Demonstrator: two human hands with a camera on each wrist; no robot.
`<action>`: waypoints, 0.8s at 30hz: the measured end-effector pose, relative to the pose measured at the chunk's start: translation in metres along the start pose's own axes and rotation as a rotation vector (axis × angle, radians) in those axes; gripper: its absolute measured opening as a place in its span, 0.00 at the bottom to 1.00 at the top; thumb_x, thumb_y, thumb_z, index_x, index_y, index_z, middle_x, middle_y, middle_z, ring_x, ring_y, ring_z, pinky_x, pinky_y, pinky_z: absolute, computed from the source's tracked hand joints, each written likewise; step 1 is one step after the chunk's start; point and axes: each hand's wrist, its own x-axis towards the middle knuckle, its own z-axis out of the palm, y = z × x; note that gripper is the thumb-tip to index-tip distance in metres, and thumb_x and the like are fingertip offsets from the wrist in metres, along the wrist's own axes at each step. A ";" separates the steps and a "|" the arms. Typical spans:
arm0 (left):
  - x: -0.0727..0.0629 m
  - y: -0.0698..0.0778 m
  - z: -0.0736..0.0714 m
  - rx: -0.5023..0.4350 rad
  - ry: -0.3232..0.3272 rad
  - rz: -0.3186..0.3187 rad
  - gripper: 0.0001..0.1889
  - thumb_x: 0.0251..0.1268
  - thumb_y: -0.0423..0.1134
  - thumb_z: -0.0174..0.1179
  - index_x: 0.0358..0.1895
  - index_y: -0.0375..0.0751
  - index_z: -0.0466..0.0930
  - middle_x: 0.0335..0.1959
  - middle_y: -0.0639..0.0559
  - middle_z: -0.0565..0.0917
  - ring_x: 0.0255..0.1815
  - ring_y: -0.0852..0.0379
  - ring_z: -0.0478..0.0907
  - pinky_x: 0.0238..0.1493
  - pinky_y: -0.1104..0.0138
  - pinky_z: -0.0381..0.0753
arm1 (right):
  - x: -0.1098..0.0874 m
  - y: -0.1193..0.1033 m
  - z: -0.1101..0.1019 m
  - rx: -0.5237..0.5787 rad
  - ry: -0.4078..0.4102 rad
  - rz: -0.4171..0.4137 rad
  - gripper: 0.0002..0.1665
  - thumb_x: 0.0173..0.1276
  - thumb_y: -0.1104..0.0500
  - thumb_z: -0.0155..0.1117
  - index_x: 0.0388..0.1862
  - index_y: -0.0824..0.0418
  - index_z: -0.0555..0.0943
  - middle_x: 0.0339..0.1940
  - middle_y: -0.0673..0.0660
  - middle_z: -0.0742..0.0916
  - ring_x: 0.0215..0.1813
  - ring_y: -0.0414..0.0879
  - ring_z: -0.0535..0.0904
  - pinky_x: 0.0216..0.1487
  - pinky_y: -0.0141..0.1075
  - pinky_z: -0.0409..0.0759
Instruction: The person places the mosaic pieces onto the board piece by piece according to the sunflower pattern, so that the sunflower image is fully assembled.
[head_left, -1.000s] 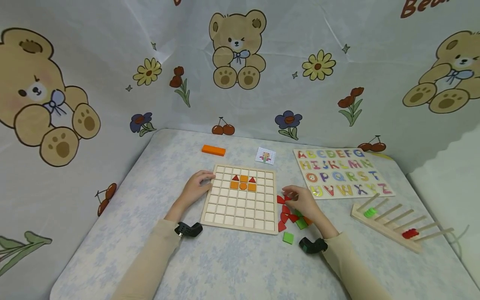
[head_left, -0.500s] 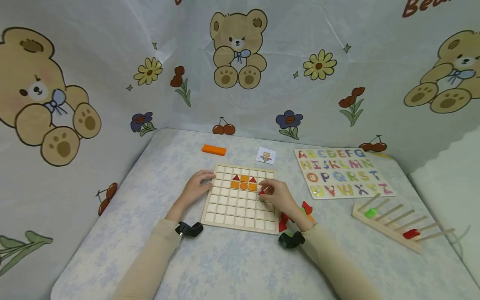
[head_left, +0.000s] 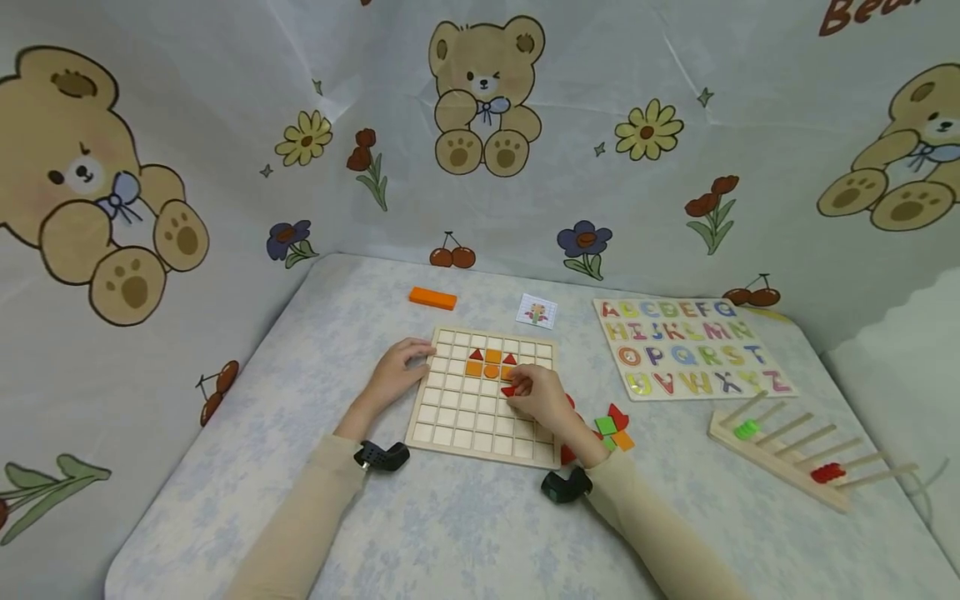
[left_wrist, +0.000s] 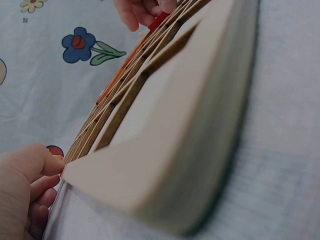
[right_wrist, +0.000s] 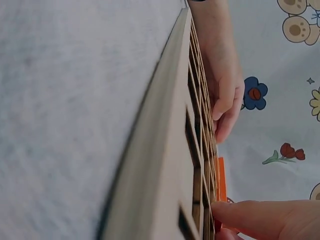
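A wooden grid board (head_left: 461, 442) lies on the table with several tiles in its upper cells: red triangles (head_left: 510, 359), orange squares (head_left: 474, 368) and an orange circle (head_left: 491, 372). My right hand (head_left: 542, 396) is over the board's right half, pinching a small red tile (head_left: 510, 391) just below the orange row; fingers partly cover its shape. That red tile (left_wrist: 159, 21) also shows in the left wrist view. At the board's left edge, my left hand (head_left: 399, 371) rests with thumb and fingers touching the rim, fingers relaxed.
Loose red, green (head_left: 605, 426) and orange tiles lie right of the board, partly behind the right forearm. A picture card (head_left: 537, 312) and an orange block (head_left: 432, 298) lie beyond it. An alphabet board (head_left: 686, 354) and a pegged bead rack (head_left: 780, 467) stand at right.
My right hand has come from the loose tile pile leftward over the board, carrying a red tile under the orange row. My left hand stays at the board's edge. The head view shifts slightly.
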 end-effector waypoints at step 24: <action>-0.002 0.004 -0.001 -0.027 -0.011 -0.014 0.17 0.71 0.36 0.58 0.60 0.41 0.81 0.66 0.45 0.75 0.72 0.43 0.67 0.73 0.46 0.66 | -0.029 0.022 -0.035 -0.057 0.123 0.014 0.15 0.60 0.70 0.70 0.47 0.72 0.83 0.35 0.64 0.86 0.34 0.48 0.80 0.35 0.30 0.78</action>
